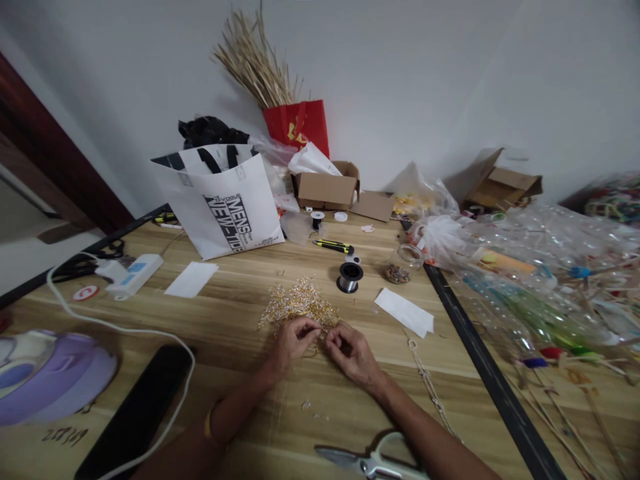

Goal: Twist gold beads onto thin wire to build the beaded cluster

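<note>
Both hands meet at the near edge of a loose pile of small gold and clear beads [295,300] on the wooden table. My left hand [296,339] has its thumb and forefinger pinched together, its fingertips pointing right. Close beside it, my right hand [353,350] is curled with the fingertips pressed together. Whatever lies between the fingers is too small to make out. A spool of thin silvery wire [349,277] stands just beyond the hands. Scissors [373,460] with pale handles lie near the right forearm, by a few loose beads [306,405].
A white paper bag [230,207], cardboard box [325,190] and yellow-black cutter [333,247] are at the back. A glass jar [403,263], folded paper [404,312] and braided cord [429,383] lie rightward, before plastic bottles [545,267]. A white cable [150,331] crosses the left.
</note>
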The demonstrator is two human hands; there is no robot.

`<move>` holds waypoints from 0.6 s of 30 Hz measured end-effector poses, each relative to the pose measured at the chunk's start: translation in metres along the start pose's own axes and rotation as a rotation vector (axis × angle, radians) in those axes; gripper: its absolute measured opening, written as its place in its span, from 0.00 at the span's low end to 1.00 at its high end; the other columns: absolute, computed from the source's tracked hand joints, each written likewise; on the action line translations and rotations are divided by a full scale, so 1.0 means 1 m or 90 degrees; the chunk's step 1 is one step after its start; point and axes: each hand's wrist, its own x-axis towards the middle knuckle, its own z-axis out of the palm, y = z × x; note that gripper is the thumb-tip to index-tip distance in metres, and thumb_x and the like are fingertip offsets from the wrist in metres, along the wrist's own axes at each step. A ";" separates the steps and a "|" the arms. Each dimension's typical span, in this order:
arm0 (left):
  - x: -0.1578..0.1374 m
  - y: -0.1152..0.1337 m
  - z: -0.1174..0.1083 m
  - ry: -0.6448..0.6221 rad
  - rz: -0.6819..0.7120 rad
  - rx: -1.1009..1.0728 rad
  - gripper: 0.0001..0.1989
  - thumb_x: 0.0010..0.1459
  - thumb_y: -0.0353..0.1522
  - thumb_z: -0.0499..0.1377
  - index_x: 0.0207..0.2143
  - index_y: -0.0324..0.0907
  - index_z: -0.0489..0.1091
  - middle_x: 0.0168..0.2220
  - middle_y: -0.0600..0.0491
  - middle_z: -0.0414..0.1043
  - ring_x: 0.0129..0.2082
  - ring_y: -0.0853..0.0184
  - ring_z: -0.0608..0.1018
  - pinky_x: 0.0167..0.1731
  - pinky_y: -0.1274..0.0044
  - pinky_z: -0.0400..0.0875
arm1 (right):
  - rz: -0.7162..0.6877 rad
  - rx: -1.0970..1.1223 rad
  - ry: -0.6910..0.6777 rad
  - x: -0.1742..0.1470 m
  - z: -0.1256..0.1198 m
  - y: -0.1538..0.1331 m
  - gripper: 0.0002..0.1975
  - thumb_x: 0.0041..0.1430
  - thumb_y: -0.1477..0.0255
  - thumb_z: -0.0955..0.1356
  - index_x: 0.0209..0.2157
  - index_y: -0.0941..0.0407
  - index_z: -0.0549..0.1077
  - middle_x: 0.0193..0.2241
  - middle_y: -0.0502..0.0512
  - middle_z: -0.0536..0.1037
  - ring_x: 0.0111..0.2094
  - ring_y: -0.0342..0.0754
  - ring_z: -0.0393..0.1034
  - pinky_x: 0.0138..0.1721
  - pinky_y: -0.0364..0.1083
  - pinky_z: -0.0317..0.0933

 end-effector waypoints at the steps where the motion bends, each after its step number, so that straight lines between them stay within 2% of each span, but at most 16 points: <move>1: 0.000 0.000 0.000 0.003 0.000 0.003 0.06 0.49 0.30 0.58 0.27 0.37 0.73 0.25 0.51 0.75 0.26 0.68 0.75 0.28 0.79 0.69 | 0.000 0.001 0.000 0.000 0.000 0.000 0.08 0.57 0.70 0.63 0.26 0.57 0.67 0.22 0.48 0.63 0.23 0.42 0.57 0.25 0.41 0.53; 18: -0.001 0.002 -0.001 -0.004 0.003 0.007 0.06 0.49 0.31 0.58 0.28 0.38 0.73 0.26 0.51 0.75 0.28 0.67 0.76 0.29 0.79 0.70 | 0.000 -0.008 0.003 0.000 0.001 0.002 0.07 0.57 0.71 0.63 0.26 0.57 0.67 0.21 0.48 0.63 0.23 0.41 0.57 0.24 0.40 0.52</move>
